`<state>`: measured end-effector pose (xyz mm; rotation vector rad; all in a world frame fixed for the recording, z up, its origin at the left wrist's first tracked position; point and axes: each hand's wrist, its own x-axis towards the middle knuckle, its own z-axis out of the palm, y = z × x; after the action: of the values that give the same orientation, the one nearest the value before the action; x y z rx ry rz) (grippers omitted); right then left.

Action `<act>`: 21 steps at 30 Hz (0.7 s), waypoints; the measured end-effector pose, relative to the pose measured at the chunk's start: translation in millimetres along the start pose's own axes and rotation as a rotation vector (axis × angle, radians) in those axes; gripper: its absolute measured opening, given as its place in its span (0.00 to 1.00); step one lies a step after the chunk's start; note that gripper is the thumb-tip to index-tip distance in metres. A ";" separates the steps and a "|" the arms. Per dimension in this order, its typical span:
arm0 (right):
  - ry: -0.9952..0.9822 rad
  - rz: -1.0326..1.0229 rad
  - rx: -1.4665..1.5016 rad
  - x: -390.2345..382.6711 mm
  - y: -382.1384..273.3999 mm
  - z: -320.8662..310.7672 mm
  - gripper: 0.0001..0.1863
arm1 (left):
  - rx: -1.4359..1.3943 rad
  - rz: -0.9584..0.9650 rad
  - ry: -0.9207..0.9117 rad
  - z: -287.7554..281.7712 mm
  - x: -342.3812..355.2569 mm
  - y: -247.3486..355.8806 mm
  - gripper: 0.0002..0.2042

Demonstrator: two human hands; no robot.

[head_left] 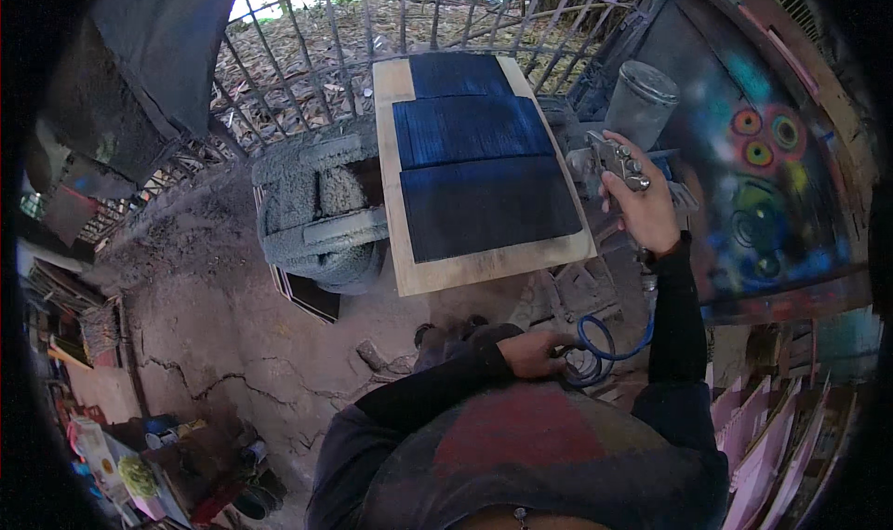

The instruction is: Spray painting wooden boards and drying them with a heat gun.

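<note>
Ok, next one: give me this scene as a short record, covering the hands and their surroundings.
right hand: raised, gripping a silver spray gun
left hand: low, at the looped blue hose; grip unclear
in front: three dark blue-to-black panels on a pale board
far side: barred fence
right side: lidded bucket, dark sheet with coloured rings

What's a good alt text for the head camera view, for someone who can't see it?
A person's right hand holds a metal spray gun beside a pale board bearing three dark blue-black panels. Their left hand holds looped blue hose near the waist. A barred fence stands beyond.
</note>
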<state>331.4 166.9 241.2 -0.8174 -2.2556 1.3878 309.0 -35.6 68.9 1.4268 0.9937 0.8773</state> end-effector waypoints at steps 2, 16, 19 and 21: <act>0.014 0.039 0.019 -6.4 1.7 -13.5 0.25 | -0.015 0.004 -0.025 -1.9 3.5 2.1 0.19; 0.073 0.054 -0.012 -28.6 9.5 -12.6 0.25 | -0.124 -0.001 -0.127 -4.7 14.6 2.0 0.19; 0.055 0.035 -0.047 -24.4 4.7 0.5 0.25 | -0.152 0.028 -0.098 -1.1 14.3 -4.1 0.19; 0.003 0.028 0.041 -25.6 0.9 10.6 0.25 | -0.267 0.041 -0.062 -0.1 12.0 -5.6 0.21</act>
<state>345.1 143.5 235.4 -0.8404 -2.2146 1.4396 312.8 -24.3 63.0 1.2422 0.7717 0.9520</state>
